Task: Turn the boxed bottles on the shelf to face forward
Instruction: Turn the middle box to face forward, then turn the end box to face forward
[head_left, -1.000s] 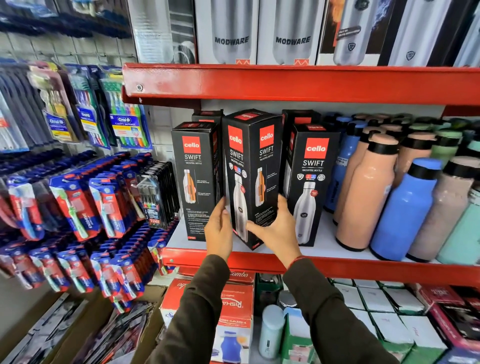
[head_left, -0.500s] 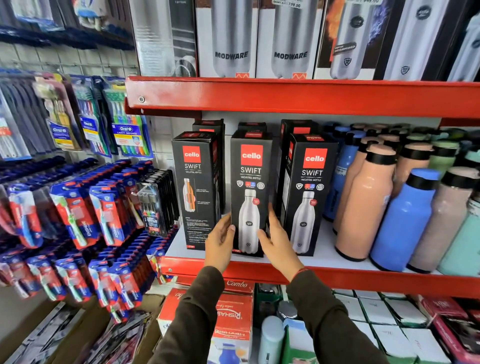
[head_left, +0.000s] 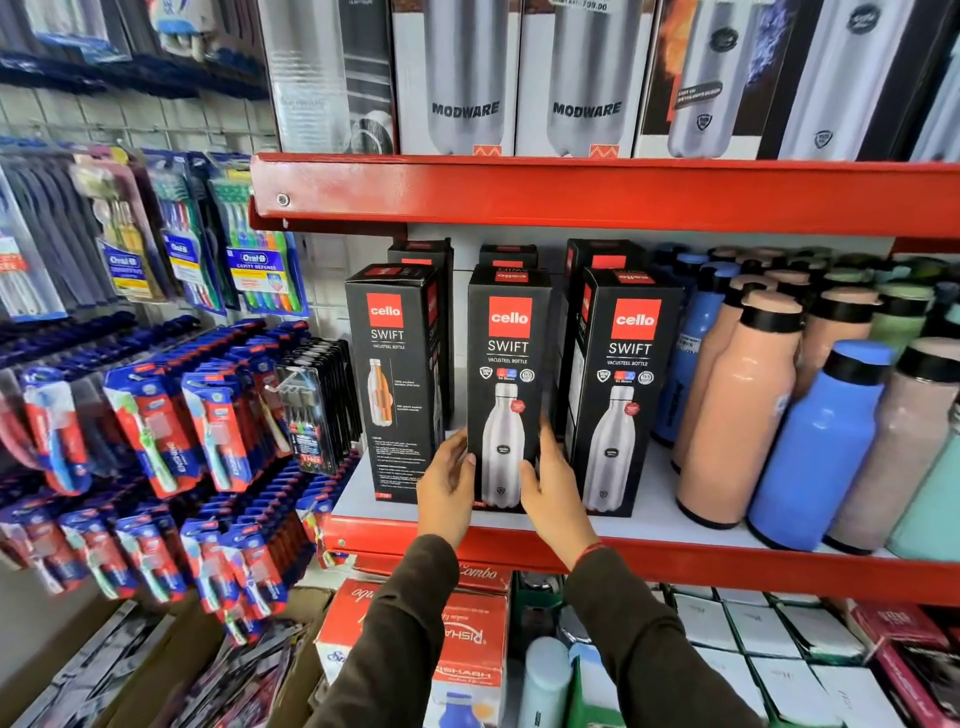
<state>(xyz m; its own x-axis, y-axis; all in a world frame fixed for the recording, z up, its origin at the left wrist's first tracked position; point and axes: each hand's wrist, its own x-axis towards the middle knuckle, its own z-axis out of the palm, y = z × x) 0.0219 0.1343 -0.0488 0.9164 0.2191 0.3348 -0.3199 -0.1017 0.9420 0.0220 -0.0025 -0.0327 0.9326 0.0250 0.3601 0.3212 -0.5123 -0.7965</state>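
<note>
Three black Cello Swift bottle boxes stand in a front row on the white shelf (head_left: 649, 525). The middle box (head_left: 506, 358) shows its front face with a silver bottle picture. My left hand (head_left: 445, 486) holds its lower left side and my right hand (head_left: 553, 488) holds its lower right side. The right box (head_left: 626, 374) also faces forward. The left box (head_left: 392, 374) is turned slightly and shows an orange cutaway bottle. More black boxes (head_left: 509, 254) stand behind in a second row, mostly hidden.
Loose peach bottles (head_left: 737, 410) and blue bottles (head_left: 815, 452) crowd the shelf to the right. A red shelf lip (head_left: 597, 195) runs overhead with Modware boxes (head_left: 465, 78) on it. Toothbrush packs (head_left: 156, 415) hang at the left. Cartons (head_left: 457, 639) sit on the shelf below.
The middle box was angled with its corner toward me. It has been rotated and set down upright, front face forward. Both hands slid down to its lower sides.
</note>
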